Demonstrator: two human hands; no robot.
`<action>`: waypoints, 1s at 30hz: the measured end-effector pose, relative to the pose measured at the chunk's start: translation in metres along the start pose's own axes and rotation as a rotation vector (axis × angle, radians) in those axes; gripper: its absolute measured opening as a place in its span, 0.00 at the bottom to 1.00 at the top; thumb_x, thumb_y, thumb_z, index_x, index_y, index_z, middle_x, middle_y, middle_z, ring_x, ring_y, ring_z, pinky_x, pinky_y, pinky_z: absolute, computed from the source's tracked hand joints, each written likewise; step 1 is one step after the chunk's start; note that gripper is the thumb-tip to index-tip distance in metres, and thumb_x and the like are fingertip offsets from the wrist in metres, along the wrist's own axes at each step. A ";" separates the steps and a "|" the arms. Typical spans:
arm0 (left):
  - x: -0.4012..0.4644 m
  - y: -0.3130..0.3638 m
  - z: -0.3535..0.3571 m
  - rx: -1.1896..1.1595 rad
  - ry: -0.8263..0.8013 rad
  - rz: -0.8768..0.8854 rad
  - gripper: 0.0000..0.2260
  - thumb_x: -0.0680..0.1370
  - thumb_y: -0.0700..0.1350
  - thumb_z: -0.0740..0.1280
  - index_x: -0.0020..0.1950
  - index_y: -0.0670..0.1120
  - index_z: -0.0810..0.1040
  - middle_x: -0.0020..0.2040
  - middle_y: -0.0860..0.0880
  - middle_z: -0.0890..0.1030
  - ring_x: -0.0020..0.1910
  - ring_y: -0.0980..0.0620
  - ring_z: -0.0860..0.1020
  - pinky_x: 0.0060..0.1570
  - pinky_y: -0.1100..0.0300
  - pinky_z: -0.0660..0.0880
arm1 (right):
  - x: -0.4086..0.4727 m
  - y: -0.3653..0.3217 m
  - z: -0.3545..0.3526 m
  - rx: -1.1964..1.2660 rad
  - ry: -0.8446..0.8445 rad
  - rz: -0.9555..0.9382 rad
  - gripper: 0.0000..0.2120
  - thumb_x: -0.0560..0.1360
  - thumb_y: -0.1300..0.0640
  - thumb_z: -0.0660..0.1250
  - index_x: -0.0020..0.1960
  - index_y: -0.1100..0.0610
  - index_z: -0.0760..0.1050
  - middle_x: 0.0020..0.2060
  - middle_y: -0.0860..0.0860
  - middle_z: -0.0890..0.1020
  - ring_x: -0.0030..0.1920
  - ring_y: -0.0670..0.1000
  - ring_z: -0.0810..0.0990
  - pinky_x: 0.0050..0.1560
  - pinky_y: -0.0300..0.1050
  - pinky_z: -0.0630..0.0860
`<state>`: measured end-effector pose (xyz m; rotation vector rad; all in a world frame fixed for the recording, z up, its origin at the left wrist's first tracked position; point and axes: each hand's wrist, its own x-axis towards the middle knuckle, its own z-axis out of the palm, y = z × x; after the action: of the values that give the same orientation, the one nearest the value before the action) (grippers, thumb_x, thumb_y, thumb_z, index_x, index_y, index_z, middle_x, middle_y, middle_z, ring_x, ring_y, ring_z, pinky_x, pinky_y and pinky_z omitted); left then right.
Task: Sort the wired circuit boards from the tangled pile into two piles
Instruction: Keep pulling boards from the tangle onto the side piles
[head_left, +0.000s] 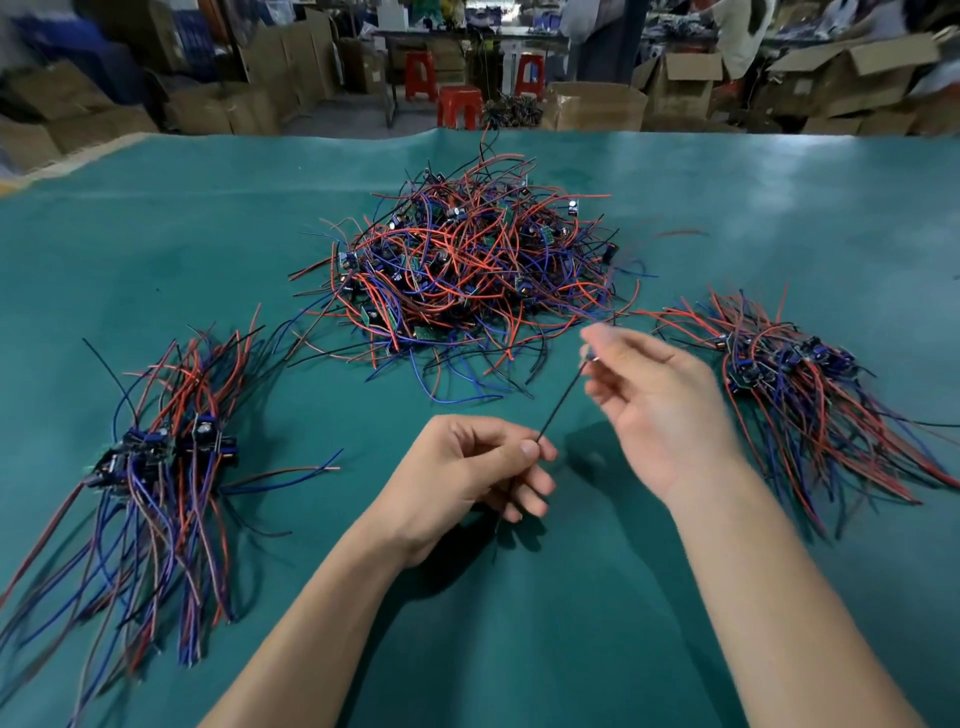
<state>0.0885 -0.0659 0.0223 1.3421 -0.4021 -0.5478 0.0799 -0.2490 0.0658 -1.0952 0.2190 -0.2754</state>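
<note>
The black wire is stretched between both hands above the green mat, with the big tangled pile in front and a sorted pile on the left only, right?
Not quite. The head view shows sorted piles on both sides: the left pile and the right pile. The rest holds: both hands, left hand and right hand, hold the black wire above the green mat, tangled pile in front.

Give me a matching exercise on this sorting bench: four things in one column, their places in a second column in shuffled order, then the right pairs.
Things:
1. tangled pile
2. left sorted pile
3. right sorted pile
4. black wire

Places:
A. stretched between the left hand and the right hand
B. on the green mat, left of the hands
C. middle of the mat, beyond the hands
D. on the mat, right of the hands

Pairs: 1-C, 2-B, 3-D, 4-A
</note>
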 end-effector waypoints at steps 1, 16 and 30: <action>0.000 0.001 0.000 0.015 -0.020 -0.005 0.06 0.78 0.43 0.68 0.46 0.45 0.85 0.40 0.42 0.84 0.34 0.49 0.82 0.32 0.63 0.75 | 0.001 -0.009 -0.004 0.030 0.037 -0.019 0.09 0.66 0.58 0.74 0.45 0.60 0.83 0.35 0.51 0.83 0.35 0.46 0.79 0.37 0.35 0.77; 0.004 0.000 0.000 -0.106 0.165 -0.025 0.06 0.81 0.33 0.63 0.51 0.34 0.80 0.43 0.37 0.83 0.37 0.47 0.81 0.37 0.62 0.79 | 0.076 -0.138 -0.108 -2.005 0.161 0.028 0.21 0.70 0.36 0.75 0.50 0.53 0.84 0.46 0.57 0.88 0.49 0.59 0.85 0.49 0.50 0.79; 0.004 0.002 -0.001 -0.122 0.208 -0.034 0.08 0.81 0.31 0.61 0.49 0.34 0.79 0.41 0.39 0.82 0.35 0.49 0.81 0.36 0.62 0.79 | 0.093 0.040 0.104 -1.659 -0.478 -0.398 0.11 0.82 0.56 0.64 0.56 0.48 0.84 0.58 0.57 0.82 0.58 0.61 0.79 0.59 0.54 0.76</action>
<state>0.0924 -0.0676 0.0237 1.2750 -0.1737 -0.4485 0.2044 -0.1744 0.0721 -2.8130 -0.3024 -0.1298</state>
